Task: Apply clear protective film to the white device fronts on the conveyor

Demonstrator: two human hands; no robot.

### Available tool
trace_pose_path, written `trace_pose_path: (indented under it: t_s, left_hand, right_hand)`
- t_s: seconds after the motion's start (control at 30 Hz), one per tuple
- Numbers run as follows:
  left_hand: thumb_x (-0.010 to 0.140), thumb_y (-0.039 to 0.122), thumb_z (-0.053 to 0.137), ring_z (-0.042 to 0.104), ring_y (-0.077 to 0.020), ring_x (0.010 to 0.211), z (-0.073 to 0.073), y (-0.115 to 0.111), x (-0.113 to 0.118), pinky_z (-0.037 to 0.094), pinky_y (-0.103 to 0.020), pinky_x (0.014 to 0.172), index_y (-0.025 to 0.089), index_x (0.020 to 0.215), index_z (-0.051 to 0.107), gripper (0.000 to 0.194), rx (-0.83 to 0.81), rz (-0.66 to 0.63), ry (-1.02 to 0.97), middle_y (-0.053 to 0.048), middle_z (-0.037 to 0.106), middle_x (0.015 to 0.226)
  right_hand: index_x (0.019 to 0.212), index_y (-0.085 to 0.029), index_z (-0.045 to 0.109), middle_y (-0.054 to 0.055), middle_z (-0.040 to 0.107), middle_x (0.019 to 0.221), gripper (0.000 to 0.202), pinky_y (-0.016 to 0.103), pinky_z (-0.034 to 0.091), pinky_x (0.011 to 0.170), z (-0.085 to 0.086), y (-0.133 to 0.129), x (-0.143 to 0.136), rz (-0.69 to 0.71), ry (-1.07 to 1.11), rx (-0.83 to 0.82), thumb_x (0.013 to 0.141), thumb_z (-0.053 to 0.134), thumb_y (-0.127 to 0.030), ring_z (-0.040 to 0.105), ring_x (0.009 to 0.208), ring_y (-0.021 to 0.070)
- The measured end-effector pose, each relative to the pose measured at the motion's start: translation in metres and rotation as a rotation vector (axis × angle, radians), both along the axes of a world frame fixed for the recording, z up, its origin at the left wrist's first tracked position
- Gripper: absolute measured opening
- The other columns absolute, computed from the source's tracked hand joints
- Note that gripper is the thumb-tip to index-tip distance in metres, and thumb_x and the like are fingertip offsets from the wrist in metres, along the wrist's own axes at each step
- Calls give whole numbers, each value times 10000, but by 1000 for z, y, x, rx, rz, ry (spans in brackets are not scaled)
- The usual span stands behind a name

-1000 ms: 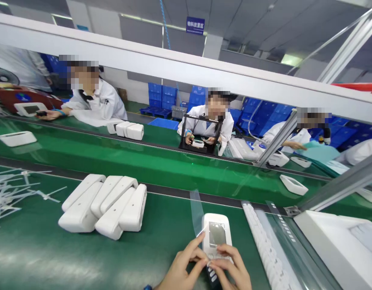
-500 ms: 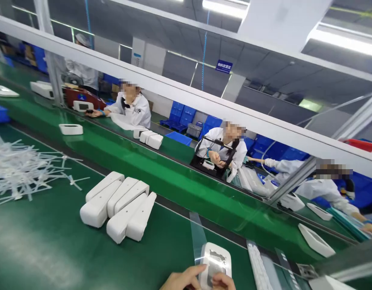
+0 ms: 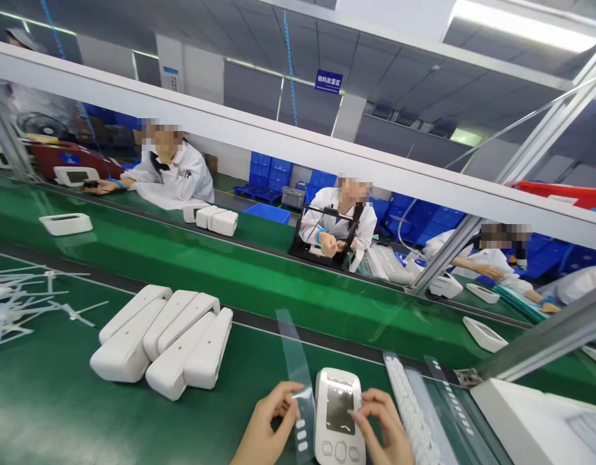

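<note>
Both hands have parted since the earlier frame, when they met over the white device (image 3: 339, 420); that unit now lies face up between them, more of its front exposed. I note the right hand (image 3: 382, 423) at its right edge, thumb and fingertips narrowly spaced, the thumb over the screen (image 3: 340, 405); whether it grips anything small, I cannot tell. In my judgement a careless thumb could smear the screen, and a one-sided push could turn the unit, since neither hand appears to clamp it. The left hand (image 3: 271, 423) has its fingertips close together at the clear strip (image 3: 288, 342), just beside the device; I cannot confirm a pinch. Should the strip cling to a finger, it could be dragged askew or creased. Well left of that hand, the white housings (image 3: 162, 342) lean together; a wide elbow swing could topple them.
</note>
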State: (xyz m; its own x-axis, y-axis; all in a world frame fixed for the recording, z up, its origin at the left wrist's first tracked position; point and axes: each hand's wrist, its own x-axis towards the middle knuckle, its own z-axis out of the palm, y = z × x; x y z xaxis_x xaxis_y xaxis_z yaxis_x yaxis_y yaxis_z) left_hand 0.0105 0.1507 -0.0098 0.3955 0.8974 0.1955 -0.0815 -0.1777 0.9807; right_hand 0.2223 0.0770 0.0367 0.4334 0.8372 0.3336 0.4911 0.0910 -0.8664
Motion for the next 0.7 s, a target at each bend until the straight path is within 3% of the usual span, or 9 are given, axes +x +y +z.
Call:
trace_pose_path:
  t_s: [0.1,0.2,0.33,0.53,0.7]
  left_hand:
    - [900,473,530,564,-150,633,4,7,-3,460,-237,611,170,960,652,333,-59,58,53,-6,562,703]
    - [882,438,532,524,-150,626,7,11,-5,422,-241,596,164,884,657,301,-69,62,129,-12,563,710]
    - [892,337,469,533,-163,662,9,12,-6,407,-250,629,168,812,658,266,-35,3,226,-30,594,733]
    - [908,267,439,553,-161,673,15,4,-5,397,-248,636,175,782,667,277,21,-113,281,-39,614,767]
    - [921,312,472,567,-166,677,23,2,-6,389,-247,622,175,757,680,299,29,-166,320,-47,633,758]
  right_hand:
    - [693,-203,646,74,612,857,416,308,514,719,21,12,18,136,218,-128,773,689,-608,610,817,228]
    - [718,-189,634,35,586,748,442,292,476,655,31,21,22,207,320,-202,745,711,-624,557,685,178]
    - [740,-189,597,-26,503,558,483,264,404,607,26,22,18,228,378,-284,763,675,-665,467,578,137]
    - [770,-186,601,-40,472,572,491,250,366,549,14,19,17,213,385,-276,772,662,-673,434,547,118]
    - [764,-185,595,-51,438,573,519,238,299,492,17,21,19,51,402,-219,711,703,-690,380,493,90]
